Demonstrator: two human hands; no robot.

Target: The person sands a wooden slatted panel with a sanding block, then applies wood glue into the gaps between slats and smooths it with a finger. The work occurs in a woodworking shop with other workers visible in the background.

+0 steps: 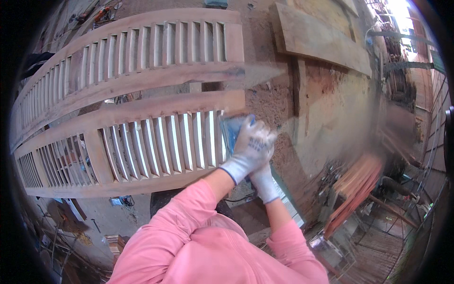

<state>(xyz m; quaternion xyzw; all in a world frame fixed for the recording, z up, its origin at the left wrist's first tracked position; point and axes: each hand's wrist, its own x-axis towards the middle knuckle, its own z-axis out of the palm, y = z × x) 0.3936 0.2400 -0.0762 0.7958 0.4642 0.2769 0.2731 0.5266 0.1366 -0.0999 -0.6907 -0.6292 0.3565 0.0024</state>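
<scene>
- Reaching forward from the lower edge, two pink sleeves (pixel 165 227) end in bare wrists and pale, smudged work gloves; the hands overlap in front of the chest.
- Nearer the body is the right hand (pixel 264 180), its cuff and back in sight; its fingers are lost behind the other glove, so I cannot tell whether its grip is apart or together.
- Just ahead is the left hand (pixel 251 144), turned across the right one; its fingers are curled together, its grip clamped, as far as the motion blur lets one judge, on a flat blue tool (pixel 230 132).
- The blue tool lies at the right end of the near panel (pixel 165 105), beside the last slats; its exact kind is too blurred to name.
- The near panel is a long wooden frame of slanted slats, split by plain crosspieces; bright light shows through many gaps.
- Beyond it, roughly alongside, lies the far panel (pixel 161 76), likewise slatted; a small wooden block (pixel 195 87) sits between the two at their right ends.
- Off to the right, reddish planks (pixel 353 189) are stacked at an angle; farther ahead, a broad board (pixel 321 40) lies slantwise above the dusty ground (pixel 340 104).
</scene>
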